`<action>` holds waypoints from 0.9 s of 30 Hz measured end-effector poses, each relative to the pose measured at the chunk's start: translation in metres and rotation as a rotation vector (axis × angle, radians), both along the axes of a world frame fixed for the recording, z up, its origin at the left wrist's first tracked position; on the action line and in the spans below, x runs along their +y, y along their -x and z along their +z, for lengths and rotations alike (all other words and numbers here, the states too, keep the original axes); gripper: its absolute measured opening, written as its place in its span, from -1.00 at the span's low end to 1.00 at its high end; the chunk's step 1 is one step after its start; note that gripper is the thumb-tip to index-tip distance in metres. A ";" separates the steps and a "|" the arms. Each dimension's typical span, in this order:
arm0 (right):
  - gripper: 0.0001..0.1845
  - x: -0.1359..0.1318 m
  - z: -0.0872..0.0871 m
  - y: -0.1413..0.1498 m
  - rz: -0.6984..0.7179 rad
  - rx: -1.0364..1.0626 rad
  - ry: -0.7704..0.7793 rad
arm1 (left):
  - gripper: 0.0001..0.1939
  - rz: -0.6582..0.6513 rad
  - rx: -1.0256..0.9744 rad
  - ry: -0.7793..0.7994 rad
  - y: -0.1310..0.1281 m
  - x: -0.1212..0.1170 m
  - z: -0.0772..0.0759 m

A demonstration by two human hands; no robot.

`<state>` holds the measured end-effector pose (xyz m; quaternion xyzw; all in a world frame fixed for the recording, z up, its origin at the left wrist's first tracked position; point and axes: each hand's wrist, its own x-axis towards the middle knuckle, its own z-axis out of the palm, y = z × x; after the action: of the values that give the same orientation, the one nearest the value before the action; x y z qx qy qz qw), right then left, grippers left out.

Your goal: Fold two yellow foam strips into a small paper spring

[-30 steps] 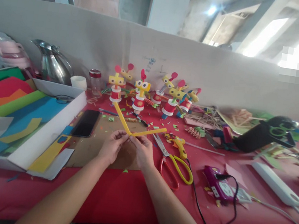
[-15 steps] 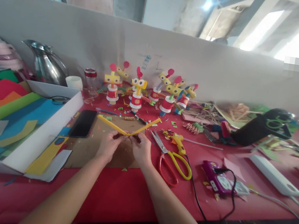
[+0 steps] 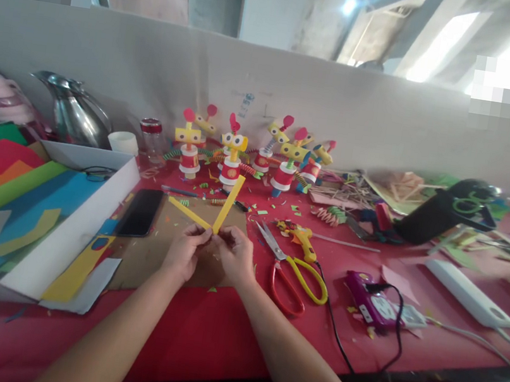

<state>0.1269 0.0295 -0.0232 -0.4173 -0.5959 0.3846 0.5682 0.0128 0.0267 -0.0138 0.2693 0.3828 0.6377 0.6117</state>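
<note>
We pinch the base of a yellow paper V with the fingertips of our left hand and right hand, above the brown cardboard on the red desk. Red-and-yellow-handled scissors lie near our right hand.

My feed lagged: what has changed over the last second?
The right narrow yellow paper strip swung upward; the left yellow strip swung down leftward. Left hand and right hand still pinch where the strips meet. The red-and-yellow-handled metal scissors stayed put.
</note>
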 end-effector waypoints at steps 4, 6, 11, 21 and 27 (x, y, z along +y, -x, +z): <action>-0.92 0.004 -0.003 0.000 0.052 0.118 0.090 | -0.79 0.008 -0.007 0.016 -0.001 -0.001 -0.001; -0.91 0.005 -0.004 -0.001 0.049 0.118 0.106 | -0.79 0.007 -0.009 0.019 -0.002 -0.001 0.000; -0.93 0.008 -0.005 -0.004 0.069 0.134 0.134 | -0.78 -0.030 0.025 0.026 0.000 -0.002 0.004; -0.79 0.004 0.003 0.000 0.185 0.336 0.278 | -0.71 0.106 0.105 0.004 0.001 0.002 -0.004; -0.81 0.005 0.000 -0.002 0.162 0.304 0.271 | -0.69 0.109 0.098 0.024 -0.003 0.000 -0.004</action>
<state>0.1288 0.0346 -0.0232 -0.3778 -0.4778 0.5641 0.5574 0.0156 0.0267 -0.0177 0.2716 0.4339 0.6515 0.5599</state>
